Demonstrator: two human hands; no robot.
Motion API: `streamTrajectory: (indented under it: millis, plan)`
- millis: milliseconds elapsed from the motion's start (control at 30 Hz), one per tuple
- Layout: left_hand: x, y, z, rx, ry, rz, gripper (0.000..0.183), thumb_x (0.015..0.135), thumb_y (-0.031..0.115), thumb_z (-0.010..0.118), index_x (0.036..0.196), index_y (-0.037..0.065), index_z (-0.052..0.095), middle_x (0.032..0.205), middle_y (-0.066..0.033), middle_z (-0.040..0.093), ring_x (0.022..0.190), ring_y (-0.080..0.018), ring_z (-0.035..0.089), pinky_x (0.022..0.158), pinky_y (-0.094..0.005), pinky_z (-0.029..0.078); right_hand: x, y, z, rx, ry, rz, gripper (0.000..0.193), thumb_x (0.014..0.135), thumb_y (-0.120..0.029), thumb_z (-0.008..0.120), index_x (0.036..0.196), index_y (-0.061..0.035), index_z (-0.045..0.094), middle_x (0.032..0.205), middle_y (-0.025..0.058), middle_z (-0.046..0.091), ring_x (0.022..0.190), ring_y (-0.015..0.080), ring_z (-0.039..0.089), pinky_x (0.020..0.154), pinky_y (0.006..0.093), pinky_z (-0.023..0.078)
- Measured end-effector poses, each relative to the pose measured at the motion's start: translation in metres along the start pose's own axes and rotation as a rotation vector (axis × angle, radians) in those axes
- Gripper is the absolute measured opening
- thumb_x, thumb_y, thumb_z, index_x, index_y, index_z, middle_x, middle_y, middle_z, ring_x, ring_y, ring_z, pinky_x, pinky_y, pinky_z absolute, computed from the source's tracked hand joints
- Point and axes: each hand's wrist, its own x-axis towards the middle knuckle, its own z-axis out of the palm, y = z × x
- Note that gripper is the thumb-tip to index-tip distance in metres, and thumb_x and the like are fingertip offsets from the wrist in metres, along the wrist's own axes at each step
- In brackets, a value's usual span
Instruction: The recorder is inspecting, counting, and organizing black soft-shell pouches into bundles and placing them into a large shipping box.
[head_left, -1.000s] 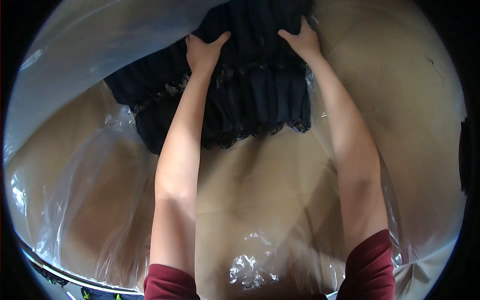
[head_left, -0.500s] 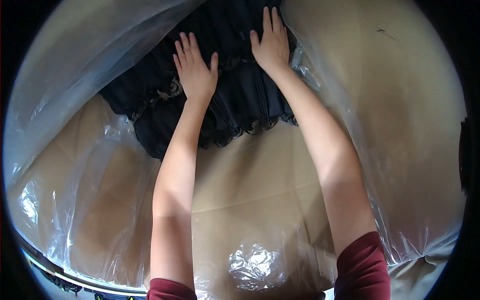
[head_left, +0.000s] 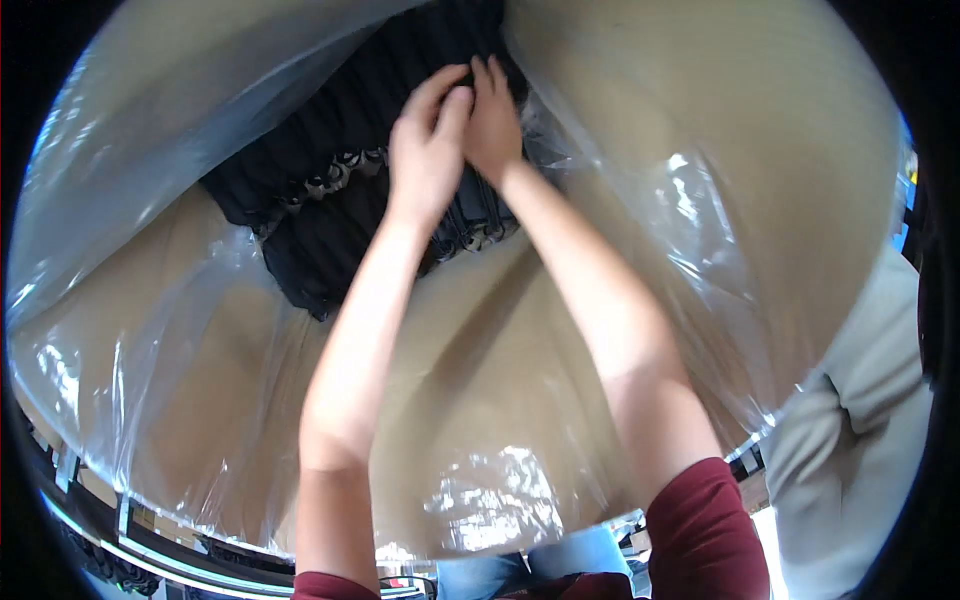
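Observation:
Deep in a large cardboard box (head_left: 460, 370), rows of black fabric bundles (head_left: 310, 130) lie packed side by side. Small loops and crinkled clear plastic show at their ends. Over the right part of the rows my two hands meet. My left hand (head_left: 428, 150) has bent fingers and a thumb set apart, and it overlaps the edge of my right hand (head_left: 492, 125). The right one has its fingers stretched forward over the bundles. Nothing held shows in either hand. Whether the fingertips touch the fabric is hard to tell.
Clear plastic liner (head_left: 190, 130) drapes over the box walls on the left, and more bunches at the right. The box rim runs along the bottom, with a metal rail (head_left: 190, 565) beyond it. A person in pale grey clothing (head_left: 840, 470) stands at the right edge.
My hands, spread apart and flat on the bundles before, have come together, the right moving left and the left moving right. The view has shifted, so the pale clothing shows more.

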Motion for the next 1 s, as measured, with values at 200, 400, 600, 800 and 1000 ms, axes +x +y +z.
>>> streamTrajectory:
  millis: [200,400,600,800,1000]
  plan:
    - [-0.002,0.094,0.081,-0.360,-0.002,-0.134,0.051,0.097,0.024,0.051,0.140,0.001,0.038,0.123,-0.0146,0.058,0.115,-0.0174,0.051,0.101,-0.0276,0.034,-0.065,-0.054,-0.042,0.113,-0.174,-0.032,0.063,0.079,-0.007,0.056,0.138,-0.0002,0.034,0.138,0.0213,0.040,0.127,0.0366,0.040,0.109,0.0389,0.029]
    - [0.006,0.125,0.114,-0.479,-0.017,-0.157,0.043,0.097,0.011,0.044,0.137,-0.006,0.040,0.140,-0.0163,0.045,0.130,-0.0206,0.041,0.107,-0.0269,0.029,-0.088,-0.073,-0.080,0.193,-0.332,0.027,0.065,0.078,-0.002,0.056,0.139,-0.0050,0.034,0.135,0.0219,0.042,0.120,0.0380,0.046,0.101,0.0422,0.038]
    - [-0.013,0.155,0.125,-0.621,0.010,-0.199,0.042,0.095,0.006,0.043,0.135,-0.009,0.041,0.140,-0.0173,0.044,0.129,-0.0206,0.042,0.108,-0.0270,0.028,-0.092,-0.087,-0.112,0.306,-0.314,0.083,0.068,0.079,-0.002,0.055,0.142,-0.0107,0.032,0.126,0.0182,0.051,0.080,0.0251,0.065,0.076,0.0380,0.051]
    - [-0.061,0.214,0.145,-0.485,0.080,-0.033,0.049,0.095,0.010,0.043,0.138,-0.009,0.034,0.146,-0.0211,0.034,0.138,-0.0258,0.030,0.113,-0.0313,0.019,-0.072,-0.121,-0.163,0.219,-0.557,0.310,0.065,0.083,-0.005,0.054,0.142,-0.0166,0.033,0.131,0.0111,0.052,0.080,0.0209,0.066,0.075,0.0341,0.052]
    - [-0.093,0.273,0.189,-0.213,0.123,0.219,0.064,0.095,0.010,0.042,0.147,-0.004,0.008,0.154,-0.0239,0.003,0.143,-0.0378,0.006,0.115,-0.0418,0.011,-0.077,-0.118,-0.197,0.296,-0.560,0.411,0.066,0.083,-0.006,0.055,0.143,-0.0194,0.033,0.131,0.0052,0.054,0.076,0.0152,0.064,0.073,0.0293,0.053]
